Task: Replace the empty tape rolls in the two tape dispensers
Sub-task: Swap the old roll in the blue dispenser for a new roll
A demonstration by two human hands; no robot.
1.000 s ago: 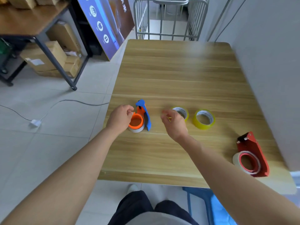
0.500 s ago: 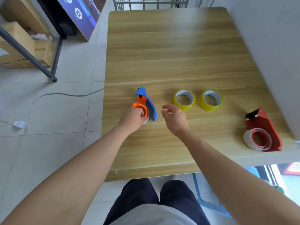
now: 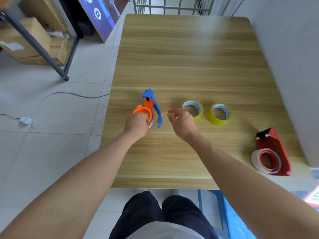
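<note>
A blue and orange tape dispenser (image 3: 151, 105) lies near the left edge of the wooden table (image 3: 186, 54). My left hand (image 3: 137, 125) grips its orange hub with the pale empty roll around it. My right hand (image 3: 180, 122) hovers just right of the dispenser, fingers loosely curled and holding nothing. Two yellow tape rolls (image 3: 192, 109) (image 3: 221, 113) lie flat side by side to the right of my right hand. A red tape dispenser (image 3: 272, 152) with a whitish roll on its red hub rests at the table's near right corner.
A grey wall (image 3: 293, 49) runs along the table's right side. On the tiled floor at the left lie a cable with a white plug (image 3: 25, 120), a metal shelf leg (image 3: 39, 49) and cardboard boxes (image 3: 34, 40). A metal cage (image 3: 172, 6) stands behind the table.
My left hand has moved from beside the orange hub to closing over it. My right hand has stayed near the dispenser. The view has tilted down toward the table.
</note>
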